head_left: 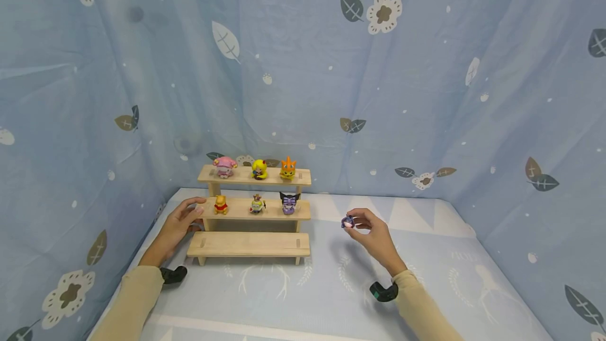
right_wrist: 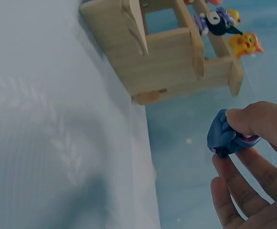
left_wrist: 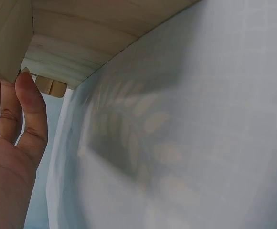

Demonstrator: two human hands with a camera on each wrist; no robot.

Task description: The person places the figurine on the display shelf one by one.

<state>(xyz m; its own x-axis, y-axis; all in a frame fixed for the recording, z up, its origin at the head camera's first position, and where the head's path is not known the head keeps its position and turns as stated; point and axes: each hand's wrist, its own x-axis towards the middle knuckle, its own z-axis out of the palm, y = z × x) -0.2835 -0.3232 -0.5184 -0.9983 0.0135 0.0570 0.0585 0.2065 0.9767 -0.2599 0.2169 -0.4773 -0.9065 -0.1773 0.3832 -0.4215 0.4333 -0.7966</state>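
Observation:
In the head view my right hand (head_left: pixel 376 238) pinches a small dark blue figurine (head_left: pixel 347 222) between thumb and fingers, out to the right of a stepped wooden shelf (head_left: pixel 248 244). The right wrist view shows the figurine's rounded blue body (right_wrist: pixel 220 134) under the thumb. My left hand (head_left: pixel 178 225) holds the left end of the shelf's middle tier. Close up in the left wrist view, its thumb and fingers (left_wrist: pixel 32 105) are at the board's edge (left_wrist: pixel 7 43). Part of that grip is hidden behind the board.
On the top tier sit a pink figurine (head_left: pixel 224 167), a yellow-haired one (head_left: pixel 259 169) and an orange-topped one (head_left: pixel 288 168). The middle tier bears a bear in red (head_left: pixel 220 204), a small hatted figurine (head_left: pixel 256 204) and a purple-black one (head_left: pixel 289 203). A patterned blue curtain (head_left: pixel 303 67) stands behind.

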